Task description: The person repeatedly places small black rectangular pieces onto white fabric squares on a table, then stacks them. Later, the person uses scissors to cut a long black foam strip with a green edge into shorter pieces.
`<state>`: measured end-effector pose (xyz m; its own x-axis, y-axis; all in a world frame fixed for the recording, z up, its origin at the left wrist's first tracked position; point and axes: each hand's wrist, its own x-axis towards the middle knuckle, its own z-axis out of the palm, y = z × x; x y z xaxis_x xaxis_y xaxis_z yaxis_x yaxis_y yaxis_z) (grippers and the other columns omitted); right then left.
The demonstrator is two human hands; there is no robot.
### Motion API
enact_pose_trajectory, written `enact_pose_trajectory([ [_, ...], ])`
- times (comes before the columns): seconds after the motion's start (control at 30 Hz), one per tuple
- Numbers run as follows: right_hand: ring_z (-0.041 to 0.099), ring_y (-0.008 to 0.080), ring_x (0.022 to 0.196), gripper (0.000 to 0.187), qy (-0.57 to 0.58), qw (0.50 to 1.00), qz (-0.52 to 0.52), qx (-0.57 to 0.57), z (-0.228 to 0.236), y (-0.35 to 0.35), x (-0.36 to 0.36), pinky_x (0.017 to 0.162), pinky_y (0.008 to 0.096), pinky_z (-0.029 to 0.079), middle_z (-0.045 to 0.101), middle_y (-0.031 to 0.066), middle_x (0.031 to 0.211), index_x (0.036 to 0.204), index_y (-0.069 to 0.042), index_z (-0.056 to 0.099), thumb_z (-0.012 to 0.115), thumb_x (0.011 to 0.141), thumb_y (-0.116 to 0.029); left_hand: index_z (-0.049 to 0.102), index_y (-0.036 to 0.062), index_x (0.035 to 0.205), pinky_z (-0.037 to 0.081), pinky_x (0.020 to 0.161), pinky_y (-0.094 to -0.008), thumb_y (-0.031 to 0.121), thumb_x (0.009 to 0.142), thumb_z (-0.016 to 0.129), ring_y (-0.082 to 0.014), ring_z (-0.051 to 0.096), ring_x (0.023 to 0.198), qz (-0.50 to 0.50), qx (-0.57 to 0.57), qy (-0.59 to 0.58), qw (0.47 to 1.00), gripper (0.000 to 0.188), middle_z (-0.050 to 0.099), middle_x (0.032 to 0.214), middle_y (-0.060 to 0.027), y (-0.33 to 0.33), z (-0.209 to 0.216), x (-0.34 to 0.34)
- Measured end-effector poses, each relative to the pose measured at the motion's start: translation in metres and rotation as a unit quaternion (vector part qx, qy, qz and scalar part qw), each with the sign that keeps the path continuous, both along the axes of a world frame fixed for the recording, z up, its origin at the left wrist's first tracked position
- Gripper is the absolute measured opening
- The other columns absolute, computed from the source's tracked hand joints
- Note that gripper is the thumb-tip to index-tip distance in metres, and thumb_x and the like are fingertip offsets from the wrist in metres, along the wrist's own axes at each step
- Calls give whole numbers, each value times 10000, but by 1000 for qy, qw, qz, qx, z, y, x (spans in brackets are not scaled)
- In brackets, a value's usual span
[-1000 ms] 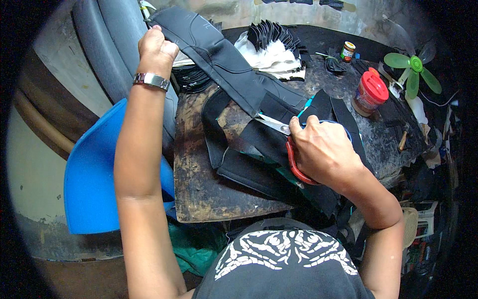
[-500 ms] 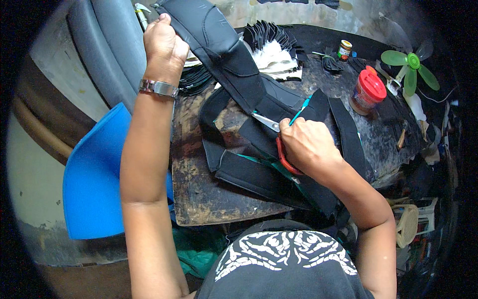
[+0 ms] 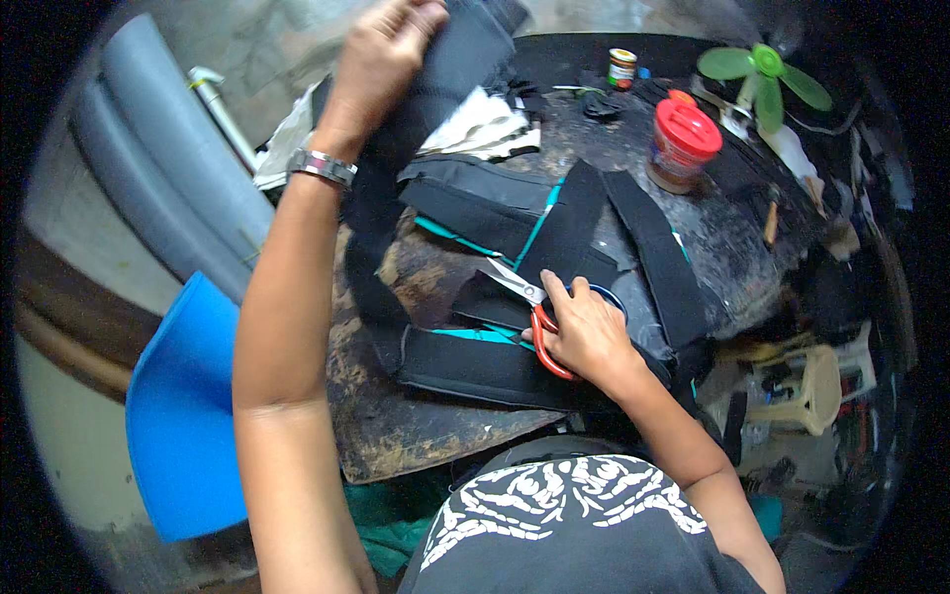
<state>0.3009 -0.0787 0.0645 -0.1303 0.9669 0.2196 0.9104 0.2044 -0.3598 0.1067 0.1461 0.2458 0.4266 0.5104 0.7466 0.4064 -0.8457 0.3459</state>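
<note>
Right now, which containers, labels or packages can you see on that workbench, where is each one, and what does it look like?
Plastic jar: far right part of the bench, beside the green fan; round, clear body, red lid.
Small jar: far edge of the bench, left of the fan; round, with a yellow and dark label band.
No screens or signs in view.

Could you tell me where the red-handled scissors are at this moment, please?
In the head view, the scissors sit just right of centre in the right hand, blades pointing up-left over the black fabric pieces on the worn table.
</note>
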Motion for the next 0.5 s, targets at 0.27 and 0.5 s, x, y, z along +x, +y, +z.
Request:
enact_pose_trajectory([
  [0.27, 569, 398, 964, 728, 51, 997, -54, -22, -57, 30, 7, 816, 470, 502, 549, 272, 1087, 1355, 4, 469, 739, 744, -285, 509, 182, 1384, 383, 969, -506, 375, 953, 553, -337, 507, 1198, -51, -92, 235, 966, 474, 526, 1304, -167, -60, -151, 118],
  [0.5, 573, 401, 955, 199, 148, 988, 35, 31, -34, -1, 64, 834, 446, 498, 566, 263, 1043, 869, 32, 642, 661, 766, -138, 343, 90, 1491, 99, 1151, -526, 444, 1017, 248, -360, 226, 1444, -85, -252, 114, 957, 599, 299, 1543, -181, -161, -207, 126],
])
